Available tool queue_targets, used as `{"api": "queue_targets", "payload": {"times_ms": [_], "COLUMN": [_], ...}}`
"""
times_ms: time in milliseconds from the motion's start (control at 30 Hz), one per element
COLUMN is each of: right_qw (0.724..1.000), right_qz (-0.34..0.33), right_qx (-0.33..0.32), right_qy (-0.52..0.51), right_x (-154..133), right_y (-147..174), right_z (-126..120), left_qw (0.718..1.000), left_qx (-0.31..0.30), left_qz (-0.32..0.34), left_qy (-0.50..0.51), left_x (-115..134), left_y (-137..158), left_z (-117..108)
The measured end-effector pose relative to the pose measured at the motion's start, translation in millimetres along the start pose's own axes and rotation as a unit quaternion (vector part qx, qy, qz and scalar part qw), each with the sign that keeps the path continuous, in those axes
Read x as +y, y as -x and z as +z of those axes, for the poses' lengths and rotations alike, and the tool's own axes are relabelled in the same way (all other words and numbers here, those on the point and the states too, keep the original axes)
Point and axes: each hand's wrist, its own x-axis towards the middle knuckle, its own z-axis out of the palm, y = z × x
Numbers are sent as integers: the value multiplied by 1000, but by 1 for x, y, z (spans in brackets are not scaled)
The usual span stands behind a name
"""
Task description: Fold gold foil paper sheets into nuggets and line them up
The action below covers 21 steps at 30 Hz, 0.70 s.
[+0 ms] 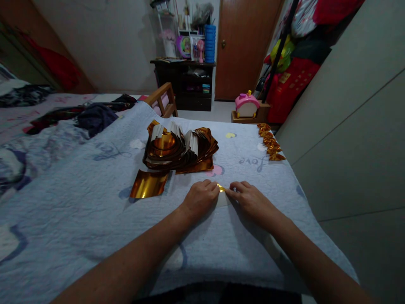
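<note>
Between my hands a sheet of gold foil paper (221,188) lies on the bed cover, its far edge turned over to show gold and its pale back facing up nearer me. My left hand (202,195) presses on the sheet's left side with fingers curled together. At the right side, my right hand (249,199) pinches the folded edge. Beyond my left hand is a pile of curled gold foil sheets (177,147), with a loose gold sheet (149,184) in front of it. Folded gold foil pieces (271,143) stand in a row at the far right edge.
The pale blue bed cover (95,228) carries everything. Clothes (98,118) lie on the left. A wooden chair (164,99) stands past the far edge, a pink toy (247,104) beyond it on the right. A pale cabinet (354,126) borders the right side.
</note>
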Motion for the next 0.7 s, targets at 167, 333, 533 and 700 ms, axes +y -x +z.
{"api": "queue_targets", "payload": {"times_ms": [167, 333, 533, 700], "right_qw": [1000, 997, 993, 984], "right_qz": [-2, 22, 69, 33], "right_qx": [11, -17, 20, 83], "right_qy": [-20, -76, -94, -154], "right_x": [1, 4, -1, -5], "right_y": [6, 0, -22, -30], "right_z": [3, -5, -1, 20], "left_qw": [1000, 1000, 995, 980], "left_qx": [2, 14, 66, 86], "left_qz": [3, -2, -18, -65], "left_qy": [3, 13, 74, 168], "left_x": [0, -1, -5, -11], "left_y": [0, 1, 2, 3], "left_z": [-2, -2, 4, 6]}}
